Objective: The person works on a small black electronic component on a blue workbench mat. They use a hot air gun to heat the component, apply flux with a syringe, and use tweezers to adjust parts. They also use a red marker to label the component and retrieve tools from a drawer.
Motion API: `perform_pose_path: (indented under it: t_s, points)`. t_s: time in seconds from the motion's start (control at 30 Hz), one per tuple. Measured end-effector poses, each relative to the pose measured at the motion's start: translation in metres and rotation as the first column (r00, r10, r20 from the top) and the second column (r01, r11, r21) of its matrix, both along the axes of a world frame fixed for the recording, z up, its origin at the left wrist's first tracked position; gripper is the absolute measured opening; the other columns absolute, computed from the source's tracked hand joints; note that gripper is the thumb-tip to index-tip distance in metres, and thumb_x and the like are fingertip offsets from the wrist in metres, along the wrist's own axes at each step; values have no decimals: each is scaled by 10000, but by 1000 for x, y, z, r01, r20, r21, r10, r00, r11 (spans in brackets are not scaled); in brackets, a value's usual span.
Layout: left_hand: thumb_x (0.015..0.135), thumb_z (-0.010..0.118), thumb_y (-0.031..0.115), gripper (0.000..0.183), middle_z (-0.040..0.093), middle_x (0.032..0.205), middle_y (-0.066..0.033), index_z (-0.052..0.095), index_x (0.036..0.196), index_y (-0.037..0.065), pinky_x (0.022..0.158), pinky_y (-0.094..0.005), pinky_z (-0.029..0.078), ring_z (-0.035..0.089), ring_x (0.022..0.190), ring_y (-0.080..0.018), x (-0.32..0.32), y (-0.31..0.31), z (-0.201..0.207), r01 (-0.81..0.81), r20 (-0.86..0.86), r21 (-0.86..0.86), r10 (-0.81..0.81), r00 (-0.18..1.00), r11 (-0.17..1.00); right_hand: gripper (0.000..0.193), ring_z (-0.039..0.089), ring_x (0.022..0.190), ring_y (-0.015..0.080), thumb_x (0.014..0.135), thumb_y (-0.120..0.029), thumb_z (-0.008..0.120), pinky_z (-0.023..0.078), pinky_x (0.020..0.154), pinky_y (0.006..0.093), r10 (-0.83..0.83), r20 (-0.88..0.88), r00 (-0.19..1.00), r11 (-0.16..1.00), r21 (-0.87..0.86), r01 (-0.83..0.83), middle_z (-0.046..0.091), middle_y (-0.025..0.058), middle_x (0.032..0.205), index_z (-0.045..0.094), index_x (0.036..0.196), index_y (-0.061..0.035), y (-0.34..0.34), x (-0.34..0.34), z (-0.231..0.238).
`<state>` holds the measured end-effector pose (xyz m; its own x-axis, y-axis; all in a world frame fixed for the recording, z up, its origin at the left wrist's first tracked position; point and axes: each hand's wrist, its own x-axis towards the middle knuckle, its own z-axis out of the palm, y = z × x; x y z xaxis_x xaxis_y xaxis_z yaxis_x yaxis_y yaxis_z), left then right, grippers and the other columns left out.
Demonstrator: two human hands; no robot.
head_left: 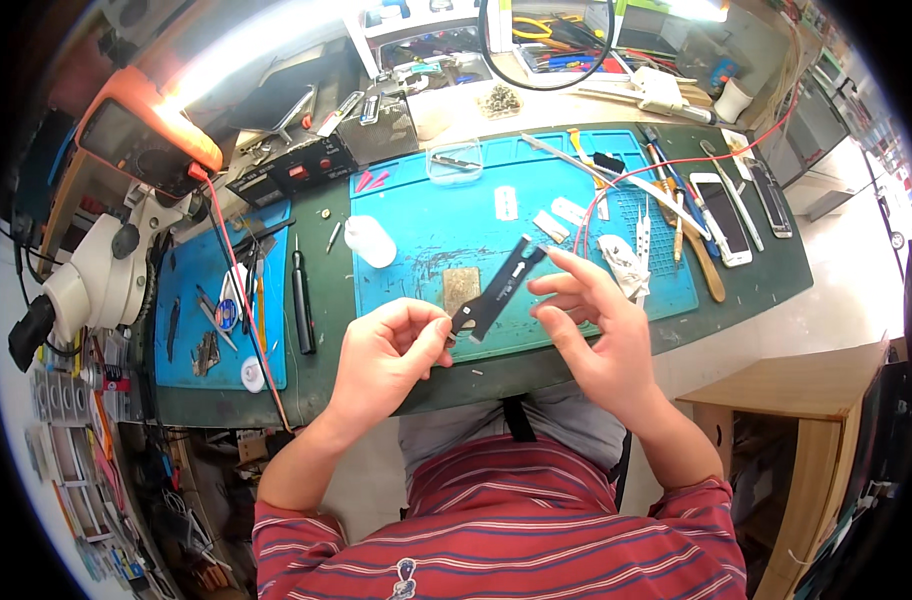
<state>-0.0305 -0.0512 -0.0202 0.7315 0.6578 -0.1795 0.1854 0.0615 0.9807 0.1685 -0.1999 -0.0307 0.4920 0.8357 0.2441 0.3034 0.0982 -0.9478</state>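
Item: one flat black strip with white markings, held slantwise above the near part of the blue mat on the counter, its far end toward the right. Left hand: grip narrow, thumb and forefinger pinching the near-left end. Right hand: grip wide, thumb and fingers parted beside the far end; contact cannot be told. Step in hand, as judged: holding the piece up between both hands. Next move, as judged: calls for a light hold by the edges, without bending. Adjacent: one tan-grey block, left of the strip; one white container, farther left; one crumpled white tissue, just beyond the right hand; one white phone, far right.
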Motion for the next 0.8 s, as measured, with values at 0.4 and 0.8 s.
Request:
perform_pose_path:
  t_s: [0.4, 0.8]
  points:
    - [960, 708, 20, 148, 718, 856, -57, 691, 1105, -1, 590, -215, 513, 673, 718, -70, 15, -27, -14, -94, -24, 422, 114, 993, 902, 247, 682, 691, 175, 948, -63, 707, 542, 621, 293, -76, 187, 979, 994, -59, 88, 741, 114, 964, 714, 1195, -41, -17, 3, -3]
    - [976, 663, -19, 134, 671, 786, -42, 710, 1098, 10, 560, -235, 460, 584, 635, -95, 13, -40, -37, -228, 192, 833, 124, 974, 503, 159, 524, 622, 45, 1008, -109, 653, 427, 560, 258, -586, 106, 804, 774, -222, 593, 613, -10, 681, 764, 1044, -1, -206, 26, -40]
